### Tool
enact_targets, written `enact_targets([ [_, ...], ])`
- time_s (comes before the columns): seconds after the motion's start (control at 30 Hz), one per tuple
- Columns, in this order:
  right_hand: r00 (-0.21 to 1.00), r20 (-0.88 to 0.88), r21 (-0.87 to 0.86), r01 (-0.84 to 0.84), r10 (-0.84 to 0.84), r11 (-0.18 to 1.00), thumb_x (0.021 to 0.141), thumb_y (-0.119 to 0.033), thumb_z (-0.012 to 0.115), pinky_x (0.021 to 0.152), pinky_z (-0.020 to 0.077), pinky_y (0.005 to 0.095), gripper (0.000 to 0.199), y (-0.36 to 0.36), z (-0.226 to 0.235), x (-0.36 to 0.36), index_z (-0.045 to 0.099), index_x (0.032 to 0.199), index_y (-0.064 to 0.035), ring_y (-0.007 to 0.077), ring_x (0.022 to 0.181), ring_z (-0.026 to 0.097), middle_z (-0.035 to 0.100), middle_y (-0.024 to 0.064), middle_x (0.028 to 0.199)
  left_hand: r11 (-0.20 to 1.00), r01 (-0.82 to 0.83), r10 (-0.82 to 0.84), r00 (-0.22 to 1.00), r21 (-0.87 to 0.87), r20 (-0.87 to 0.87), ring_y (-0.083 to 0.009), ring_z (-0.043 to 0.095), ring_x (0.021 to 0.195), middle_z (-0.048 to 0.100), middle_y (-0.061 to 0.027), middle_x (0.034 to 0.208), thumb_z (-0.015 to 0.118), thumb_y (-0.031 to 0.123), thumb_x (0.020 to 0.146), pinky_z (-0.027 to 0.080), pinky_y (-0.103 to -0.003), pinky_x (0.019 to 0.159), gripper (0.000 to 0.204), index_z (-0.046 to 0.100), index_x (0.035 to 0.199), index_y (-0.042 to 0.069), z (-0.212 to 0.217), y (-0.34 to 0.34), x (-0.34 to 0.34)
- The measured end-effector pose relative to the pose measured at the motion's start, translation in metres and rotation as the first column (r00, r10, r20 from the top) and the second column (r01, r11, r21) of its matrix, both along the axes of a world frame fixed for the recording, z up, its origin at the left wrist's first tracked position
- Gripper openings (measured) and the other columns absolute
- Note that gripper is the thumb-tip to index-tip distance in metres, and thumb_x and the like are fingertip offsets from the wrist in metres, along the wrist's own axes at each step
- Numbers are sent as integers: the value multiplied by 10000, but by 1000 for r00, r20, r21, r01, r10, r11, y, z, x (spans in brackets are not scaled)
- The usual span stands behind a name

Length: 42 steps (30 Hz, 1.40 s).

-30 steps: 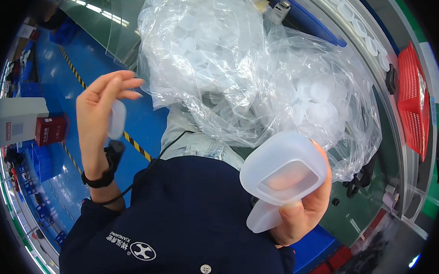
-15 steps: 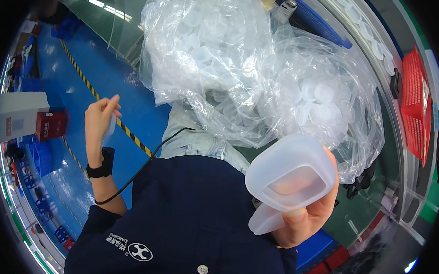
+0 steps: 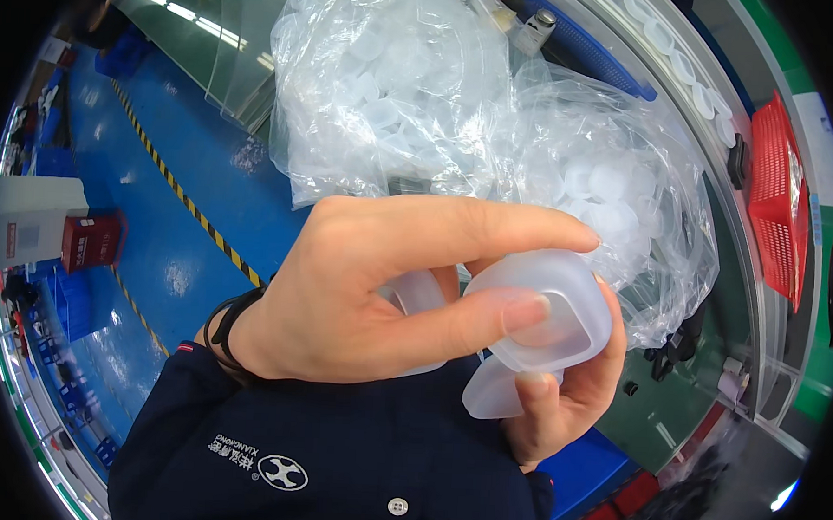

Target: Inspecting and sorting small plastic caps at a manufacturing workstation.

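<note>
My right hand (image 3: 583, 383) is closed round a frosted, see-through plastic cup (image 3: 583, 314) with rounded square sides. A second frosted piece (image 3: 493, 391) sticks out below that cup, against the same fingers. From the left, my left hand (image 3: 340, 298) reaches across my body, its thumb over the cup's hollow and its index finger stretched past the upper rim. Another frosted plastic piece (image 3: 419, 293) shows in the left palm behind the thumb, partly hidden. Beyond both hands lies a clear plastic bag (image 3: 386, 101) full of similar frosted pieces.
A second clear bag (image 3: 665, 210) of pieces lies to the right. Behind it are a blue basket (image 3: 593, 49), a metal-capped container (image 3: 536, 31) and a row of frosted pieces (image 3: 682, 67). A red basket (image 3: 777, 201) stands far right; striped tape (image 3: 182, 189) crosses the blue floor.
My left hand has swung in from the far left to the cup, bringing its frosted piece along. The right hand with its cup has shifted slightly left.
</note>
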State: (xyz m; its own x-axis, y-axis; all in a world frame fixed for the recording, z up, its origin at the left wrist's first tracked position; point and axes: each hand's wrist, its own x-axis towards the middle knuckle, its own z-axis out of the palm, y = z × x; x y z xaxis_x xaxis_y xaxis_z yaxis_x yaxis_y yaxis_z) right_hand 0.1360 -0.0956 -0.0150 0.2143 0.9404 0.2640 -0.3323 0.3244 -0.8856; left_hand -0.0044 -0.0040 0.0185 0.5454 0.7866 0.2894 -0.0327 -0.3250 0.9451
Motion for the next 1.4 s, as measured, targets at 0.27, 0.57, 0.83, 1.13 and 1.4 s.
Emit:
enact_targets([
  [0.27,991,-65,-69,112,-116,991,676,-49,657,834,407,301,635,-5,1,3,313,1182,125,219,971,517,481,216,1101,936,208,-202,978,-283,53,-95,537,545,594,-189,831,475,93,717,398,-177,486,499,374,1135,-160,12,-6,-14],
  [0.57,993,-91,9,82,-81,997,678,-51,668,742,438,259,714,1,7,-3,233,1208,149,202,848,572,530,225,1001,955,-184,60,890,-234,-452,-68,545,517,618,-85,765,508,5,780,394,-150,469,318,496,1097,-6,-19,-4,-41],
  [0.83,980,-14,-37,199,-200,979,678,-107,679,694,432,241,681,3,10,-5,297,1177,158,196,813,574,566,210,911,905,242,-214,970,-349,118,-131,572,557,583,-220,847,622,276,753,441,-193,489,718,266,1162,-195,2,-6,-18],
  [1.13,960,39,-96,278,-276,956,670,-142,669,684,399,243,615,-4,6,-4,389,1130,156,154,754,529,572,183,933,905,269,-224,960,-331,167,-151,584,583,568,-224,877,652,227,724,447,-207,460,654,328,1144,-156,-1,-9,-12],
  [1.4,997,60,43,-54,51,998,705,-46,637,895,344,345,598,0,7,11,320,1175,145,248,1021,495,567,209,985,880,60,-1,992,-471,125,-175,586,521,586,-192,778,653,216,713,451,-217,363,569,378,1087,-113,2,-17,-8],
])
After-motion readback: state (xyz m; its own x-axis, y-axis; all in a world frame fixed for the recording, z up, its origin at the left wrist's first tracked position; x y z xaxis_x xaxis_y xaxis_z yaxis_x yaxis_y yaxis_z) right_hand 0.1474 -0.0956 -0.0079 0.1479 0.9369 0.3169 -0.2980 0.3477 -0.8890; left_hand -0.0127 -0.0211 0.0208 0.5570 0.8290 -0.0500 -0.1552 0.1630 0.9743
